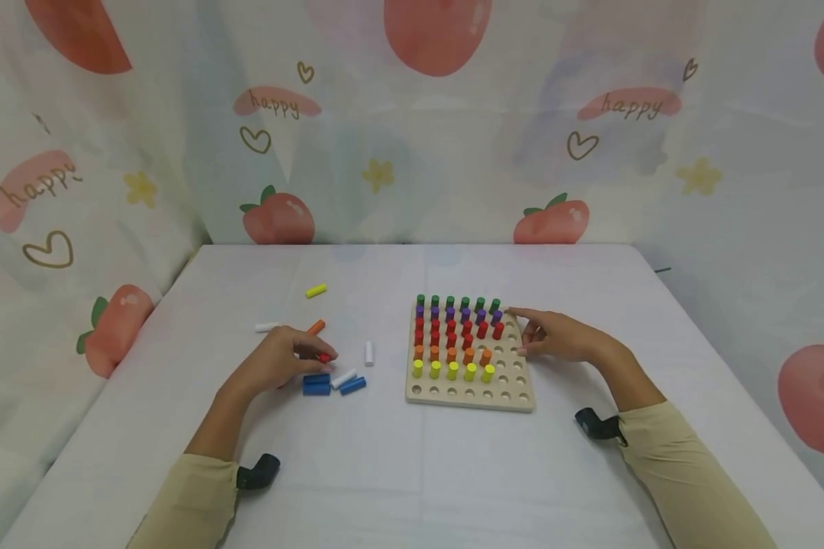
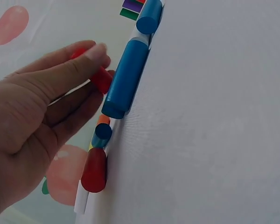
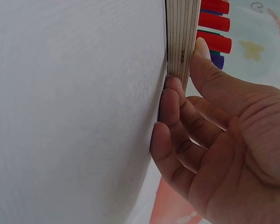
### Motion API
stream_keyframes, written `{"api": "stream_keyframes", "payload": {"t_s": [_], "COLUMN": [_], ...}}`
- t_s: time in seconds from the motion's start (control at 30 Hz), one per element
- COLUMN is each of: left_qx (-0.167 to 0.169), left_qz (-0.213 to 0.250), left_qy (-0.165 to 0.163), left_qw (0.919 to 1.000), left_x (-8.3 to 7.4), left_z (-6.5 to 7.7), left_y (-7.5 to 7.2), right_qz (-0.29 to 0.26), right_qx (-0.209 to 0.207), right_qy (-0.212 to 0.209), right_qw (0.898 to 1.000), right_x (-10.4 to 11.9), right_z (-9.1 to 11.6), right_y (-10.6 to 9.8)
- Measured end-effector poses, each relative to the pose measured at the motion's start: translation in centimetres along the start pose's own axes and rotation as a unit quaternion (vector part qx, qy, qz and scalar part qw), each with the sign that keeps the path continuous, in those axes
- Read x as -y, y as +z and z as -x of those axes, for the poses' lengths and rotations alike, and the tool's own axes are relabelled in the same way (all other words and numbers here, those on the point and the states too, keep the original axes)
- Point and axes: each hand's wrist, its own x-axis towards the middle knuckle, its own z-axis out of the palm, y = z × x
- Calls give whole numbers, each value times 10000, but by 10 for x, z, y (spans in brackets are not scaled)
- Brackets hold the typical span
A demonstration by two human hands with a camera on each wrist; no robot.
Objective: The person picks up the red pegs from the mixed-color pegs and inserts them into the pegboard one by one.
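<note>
Between thumb and fingers, my left hand [image 1: 275,360] pinches a red peg [image 2: 101,80], which is tilted and held close over the loose pegs on the left of the table. Just below that hand lie blue pegs [image 1: 317,389], with a white peg [image 1: 344,379] beside them. My right hand [image 1: 564,337] holds the right edge of the wooden pegboard [image 1: 470,405]. Its thumb [image 3: 203,53] lies on the board's upper edge, and the other fingers curl at the side. Upright rows of green, purple, red, orange and yellow pegs [image 1: 470,372] fill much of the board.
Around the left hand lie an orange peg [image 1: 317,327] and another white peg [image 1: 368,353]. Farther back is a yellow peg [image 1: 316,290]. A dark red peg [image 2: 94,170] shows low in the left wrist view. White cloth [image 1: 384,473] covers the table, with a patterned curtain behind.
</note>
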Motion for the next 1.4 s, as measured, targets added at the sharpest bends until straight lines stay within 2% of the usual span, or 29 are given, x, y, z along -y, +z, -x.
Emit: {"api": "stream_keyframes", "payload": {"t_s": [0.3,0.53,0.77,1.0,1.2,1.4], "left_qx": [-258,-325,-351,-381,-369,-289], "left_qz": [-213,-313,-400,-307,-262,-189], "left_qy": [235,313,416,681,708,585], "left_qw": [9992,9985,9977,9965,9965,9977], "left_x": [-7,-14,-22,-27,-33,-41], "left_z": [-4,-7,-17,-27,-31,-37], "left_y": [0,-4,-1,5,9,14], "right_qz": [46,43,48,51,40,42], "right_qx": [39,45,33,41,35,31], "right_qy": [64,73,74,112,124,90], "right_qw": [10000,10000,10000,9999,9999,9999], "right_x": [0,3,2,2,3,2], "right_z": [0,0,0,0,0,2], "right_y": [0,-1,-1,0,0,-1]}}
